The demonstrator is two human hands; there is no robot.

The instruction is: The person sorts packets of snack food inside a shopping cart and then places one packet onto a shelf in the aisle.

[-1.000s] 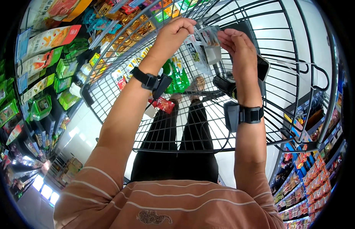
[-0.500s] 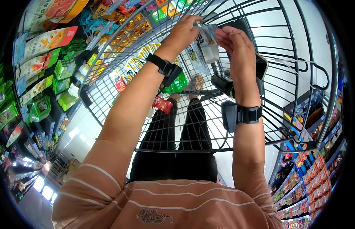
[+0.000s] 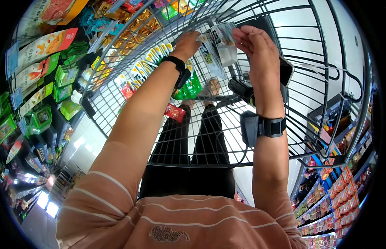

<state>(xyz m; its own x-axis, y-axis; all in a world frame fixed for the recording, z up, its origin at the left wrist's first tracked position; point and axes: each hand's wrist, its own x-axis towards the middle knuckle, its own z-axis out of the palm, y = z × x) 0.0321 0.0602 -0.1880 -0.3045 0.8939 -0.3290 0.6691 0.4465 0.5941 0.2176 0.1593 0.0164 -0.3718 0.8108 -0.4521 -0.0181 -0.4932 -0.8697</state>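
Observation:
My left hand (image 3: 188, 45) is inside the shopping cart (image 3: 193, 165), beside a row of white and yellow packets (image 3: 153, 60). Its fingers bend downward and are mostly out of sight, so what they touch cannot be told. My right hand (image 3: 260, 52) is at the cart's far middle, its fingers drawn together at the edge of a clear plastic packet (image 3: 224, 37). Against that packet leans a long silvery packet (image 3: 210, 58). Nearer to me in the cart lie a green bag (image 3: 189, 88) and a small red packet (image 3: 174, 112).
Shelves of green packets (image 3: 70, 74) and gold-wrapped goods (image 3: 137, 31) run along the left. A dark phone-like device (image 3: 286, 70) and a black object (image 3: 241, 89) are by my right wrist. More racks (image 3: 344, 191) stand at lower right.
My left hand has moved left and nearer to me, away from the clear plastic packet. My right hand stays almost in place beside that packet.

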